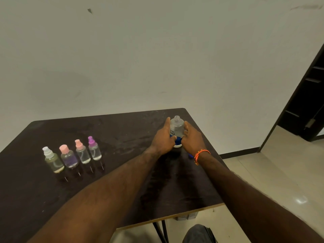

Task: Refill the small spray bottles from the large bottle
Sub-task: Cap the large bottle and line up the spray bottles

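The large clear bottle [177, 128] stands upright near the table's far right corner, with a blue band at its base, dark lettering, and a bare threaded neck with no cap on it. My left hand [163, 138] holds its left side, index finger pointing up along the shoulder and thumb across the front. My right hand [192, 138] curls round its right side. Several small spray bottles stand in a row at the left: white-capped [52, 159], pink flat-capped [68, 156], pink-sprayer [82, 151] and purple-capped [94, 148].
The dark table [114, 181] ends close behind the large bottle and just right of my right arm. A small blue object [190, 156] lies under my right wrist. A white wall rises behind; a dark doorway [308, 102] opens at the right.
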The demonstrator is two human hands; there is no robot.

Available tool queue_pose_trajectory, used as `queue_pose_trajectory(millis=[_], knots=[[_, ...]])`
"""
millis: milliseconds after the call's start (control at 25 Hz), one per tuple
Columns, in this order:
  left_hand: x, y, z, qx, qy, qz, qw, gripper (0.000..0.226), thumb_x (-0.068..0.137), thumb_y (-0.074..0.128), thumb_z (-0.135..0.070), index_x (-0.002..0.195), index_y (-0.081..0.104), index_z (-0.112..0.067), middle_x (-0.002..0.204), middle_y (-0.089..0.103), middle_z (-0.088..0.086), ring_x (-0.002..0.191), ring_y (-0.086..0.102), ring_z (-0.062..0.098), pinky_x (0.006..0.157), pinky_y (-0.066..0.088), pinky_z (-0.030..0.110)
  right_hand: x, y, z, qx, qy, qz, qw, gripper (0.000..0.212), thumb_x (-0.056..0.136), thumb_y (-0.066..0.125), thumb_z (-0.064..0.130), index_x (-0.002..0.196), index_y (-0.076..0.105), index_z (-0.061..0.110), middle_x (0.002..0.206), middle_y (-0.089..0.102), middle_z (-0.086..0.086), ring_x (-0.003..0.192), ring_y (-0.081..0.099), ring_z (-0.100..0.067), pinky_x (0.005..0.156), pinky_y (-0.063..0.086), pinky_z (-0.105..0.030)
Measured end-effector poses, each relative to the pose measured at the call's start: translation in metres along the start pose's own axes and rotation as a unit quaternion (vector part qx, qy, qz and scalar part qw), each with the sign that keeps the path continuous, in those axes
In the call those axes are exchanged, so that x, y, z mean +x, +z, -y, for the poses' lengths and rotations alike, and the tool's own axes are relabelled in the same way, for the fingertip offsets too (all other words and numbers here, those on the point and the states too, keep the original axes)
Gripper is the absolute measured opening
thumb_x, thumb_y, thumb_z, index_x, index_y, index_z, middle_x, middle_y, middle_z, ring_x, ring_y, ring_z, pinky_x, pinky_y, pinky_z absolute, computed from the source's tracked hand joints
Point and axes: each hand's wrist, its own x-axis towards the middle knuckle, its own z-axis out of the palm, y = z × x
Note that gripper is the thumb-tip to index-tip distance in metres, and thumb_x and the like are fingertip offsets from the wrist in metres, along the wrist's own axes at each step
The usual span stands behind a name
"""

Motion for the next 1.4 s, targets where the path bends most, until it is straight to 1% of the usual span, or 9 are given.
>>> queue_pose_trajectory(millis=[80, 200, 320, 720, 880, 1080, 1160, 1280, 1400], knots=[[-0.008, -0.008, 0.004, 0.005, 0.019, -0.04, 0.999, 0.08, 0.099, 0.072, -0.022, 0.164, 0.027, -0.015, 0.153, 0.055, -0.002, 0.131, 0.059, 0.015, 0.112, 0.048, 0.038, -0.006, 0.003, 0.008, -0.005, -0.024, -0.004, 1.0, 0.05, 0.079, 0.062, 0.008, 0.125, 0.059, 0.027, 0.125, 0.068, 0.001, 0.111, 0.065, -0.019, 0.099, 0.055, -0.043], [-0.029, -0.034, 0.01, 0.019, 0.046, -0.11, 0.993, 0.069, 0.086, 0.081, -0.045, 0.143, 0.054, -0.018, 0.131, 0.071, -0.002, 0.112, 0.07, 0.015, 0.099, 0.059, 0.04, -0.022, 0.012, 0.027, -0.025, -0.056, -0.035, 0.998, 0.035, 0.086, 0.059, 0.011, 0.117, 0.066, 0.028, 0.114, 0.073, 0.006, 0.099, 0.067, -0.011, 0.091, 0.058, -0.037], [-0.063, -0.065, 0.015, 0.036, 0.053, -0.155, 0.986, 0.07, 0.078, 0.087, -0.05, 0.135, 0.063, -0.017, 0.121, 0.075, -0.002, 0.1, 0.072, 0.014, 0.092, 0.062, 0.038, -0.042, 0.028, 0.047, -0.027, -0.067, -0.05, 0.996, 0.03, 0.089, 0.056, 0.01, 0.111, 0.071, 0.023, 0.108, 0.075, 0.004, 0.096, 0.07, -0.015, 0.087, 0.059, -0.038], [-0.168, -0.108, 0.056, 0.044, 0.003, -0.172, 0.984, 0.067, 0.069, 0.094, -0.054, 0.118, 0.061, -0.023, 0.099, 0.069, -0.013, 0.083, 0.067, -0.001, 0.073, 0.059, 0.021, -0.113, 0.087, 0.069, -0.002, -0.095, 0.013, 0.995, 0.032, 0.088, 0.056, 0.007, 0.112, 0.072, 0.02, 0.104, 0.075, 0.004, 0.094, 0.07, -0.011, 0.085, 0.06, -0.032], [-0.174, -0.102, 0.063, 0.005, 0.007, -0.176, 0.984, 0.064, 0.074, 0.092, -0.049, 0.121, 0.056, -0.024, 0.107, 0.071, -0.009, 0.091, 0.07, 0.005, 0.078, 0.061, 0.023, -0.121, 0.094, 0.067, 0.01, -0.104, 0.015, 0.994, 0.037, 0.093, 0.055, 0.004, 0.125, 0.066, 0.017, 0.118, 0.072, 0.0, 0.104, 0.067, -0.011, 0.091, 0.058, -0.031], [-0.172, -0.089, 0.068, -0.035, -0.011, -0.183, 0.982, 0.075, 0.076, 0.091, -0.046, 0.134, 0.05, -0.022, 0.123, 0.067, -0.006, 0.106, 0.067, 0.011, 0.081, 0.05, 0.012, -0.118, 0.096, 0.057, 0.026, -0.097, 0.031, 0.994, 0.044, 0.096, 0.055, 0.006, 0.139, 0.056, 0.017, 0.131, 0.067, -0.001, 0.119, 0.063, -0.015, 0.097, 0.055, -0.03], [-0.17, -0.087, 0.072, -0.043, -0.018, -0.176, 0.983, 0.08, 0.075, 0.091, -0.05, 0.137, 0.051, -0.021, 0.128, 0.067, -0.005, 0.109, 0.066, 0.011, 0.085, 0.052, 0.016, -0.115, 0.09, 0.051, 0.003, -0.103, 0.042, 0.994, 0.045, 0.093, 0.056, 0.006, 0.136, 0.058, 0.017, 0.128, 0.067, 0.0, 0.116, 0.064, -0.013, 0.095, 0.053, -0.025], [-0.169, -0.083, 0.077, -0.054, -0.021, -0.173, 0.983, 0.09, 0.07, 0.093, -0.056, 0.142, 0.049, -0.023, 0.129, 0.065, -0.01, 0.111, 0.065, 0.008, 0.093, 0.055, 0.023, -0.105, 0.074, 0.033, -0.079, -0.093, 0.03, 0.992, 0.039, 0.091, 0.059, 0.009, 0.129, 0.064, 0.016, 0.119, 0.071, 0.0, 0.109, 0.067, -0.013, 0.095, 0.053, -0.029], [-0.166, -0.079, 0.077, -0.059, -0.016, -0.166, 0.984, 0.089, 0.066, 0.091, -0.065, 0.137, 0.046, -0.034, 0.12, 0.062, -0.018, 0.106, 0.065, 0.006, 0.09, 0.055, 0.022, -0.08, 0.046, 0.003, -0.178, -0.064, -0.025, 0.982, 0.03, 0.09, 0.056, 0.011, 0.116, 0.07, 0.013, 0.11, 0.074, -0.007, 0.104, 0.068, -0.027, 0.091, 0.049, -0.033]])
